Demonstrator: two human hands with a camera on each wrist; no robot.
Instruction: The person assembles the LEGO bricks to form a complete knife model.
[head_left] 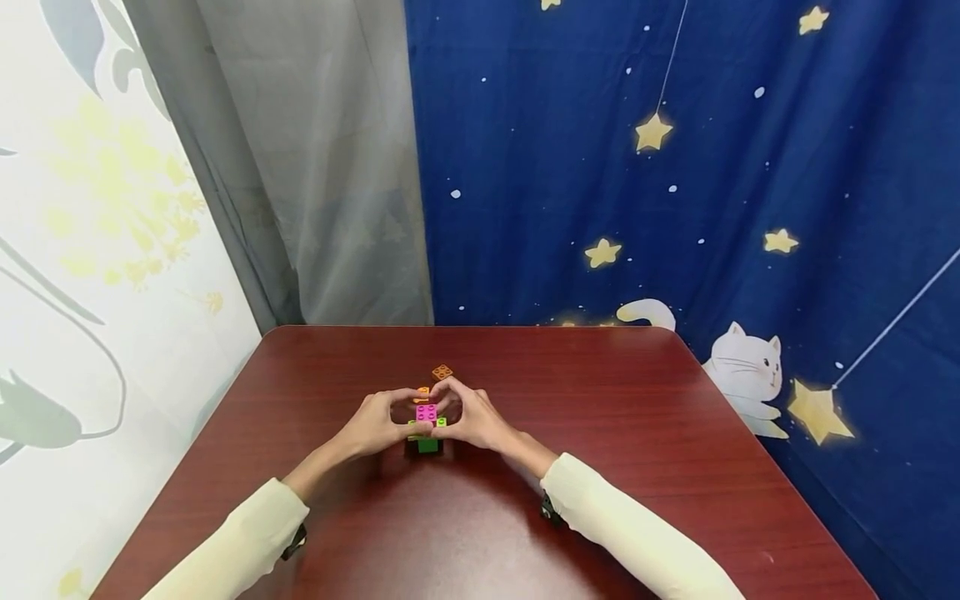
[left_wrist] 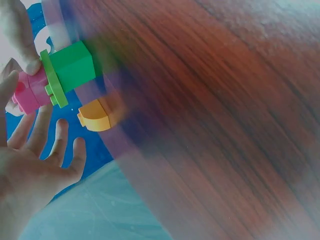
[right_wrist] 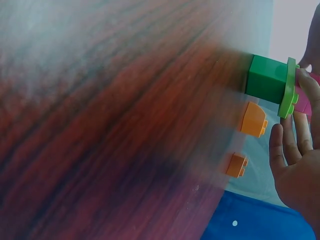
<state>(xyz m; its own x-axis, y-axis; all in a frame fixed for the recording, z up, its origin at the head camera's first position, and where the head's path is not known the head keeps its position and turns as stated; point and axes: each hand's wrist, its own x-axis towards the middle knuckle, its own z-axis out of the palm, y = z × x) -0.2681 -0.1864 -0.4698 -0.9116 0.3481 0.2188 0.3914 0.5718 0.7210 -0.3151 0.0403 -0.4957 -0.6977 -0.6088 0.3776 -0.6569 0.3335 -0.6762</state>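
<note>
Reddish-brown tabletop (head_left: 600, 383): left hand (head_left: 381, 423) and right hand (head_left: 480, 419) pinch a pink toy brick (head_left: 426, 413); orange curved brick (head_left: 423, 390) at its twelve o'clock.

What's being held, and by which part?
The pink block, by its sides: left hand and right hand curl round it, thumbs at the near side, above the light green plate.

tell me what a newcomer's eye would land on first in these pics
Probably the bright stack, pink over lime and green, between the left grip and right grip at the table. Next, perhaps, the blue curtain behind, dotted with yellow stars, and the white cat printed on it, just past the table's far right corner.
</note>
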